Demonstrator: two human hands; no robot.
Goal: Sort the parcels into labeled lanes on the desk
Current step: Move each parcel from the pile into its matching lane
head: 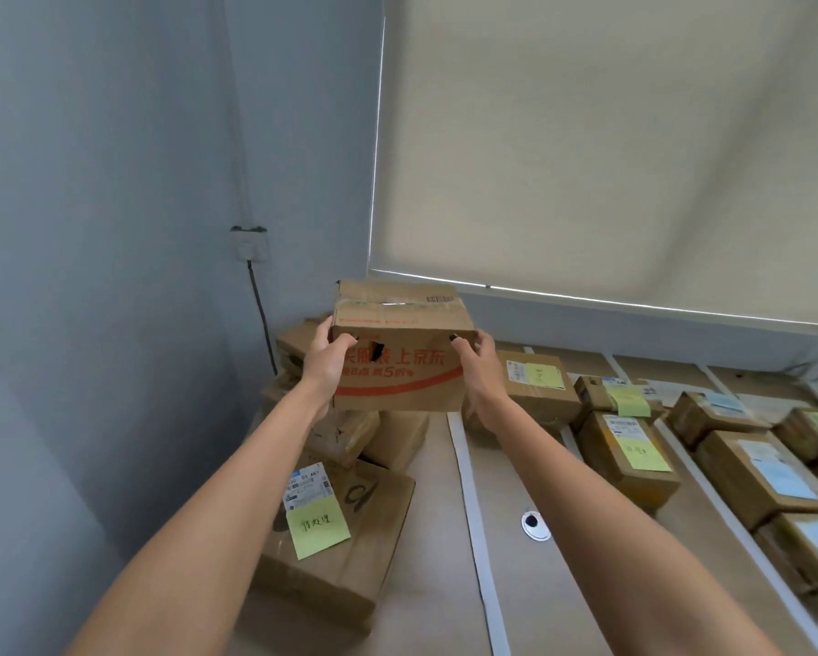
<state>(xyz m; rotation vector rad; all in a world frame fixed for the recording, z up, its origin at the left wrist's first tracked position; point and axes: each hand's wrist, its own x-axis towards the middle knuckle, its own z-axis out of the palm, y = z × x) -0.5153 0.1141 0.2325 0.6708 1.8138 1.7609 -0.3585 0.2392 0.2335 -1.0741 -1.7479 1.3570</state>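
A brown cardboard parcel with red print [400,371] is lifted above the pile at the desk's far left corner. My left hand [327,359] grips its left side, fingers curled over the front edge. My right hand [478,359] grips its right side the same way. Below lie several more parcels; the nearest one [345,537] carries a shipping label and a yellow sticky note [319,525]. White tape strips [473,513] divide the desk [435,584] into lanes.
Lanes to the right hold several taped parcels with yellow notes or white labels [629,447], [757,471]. A round cable grommet [534,523] sits in the bare lane. A blue wall with a socket [249,243] stands on the left, a roller blind [587,158] behind.
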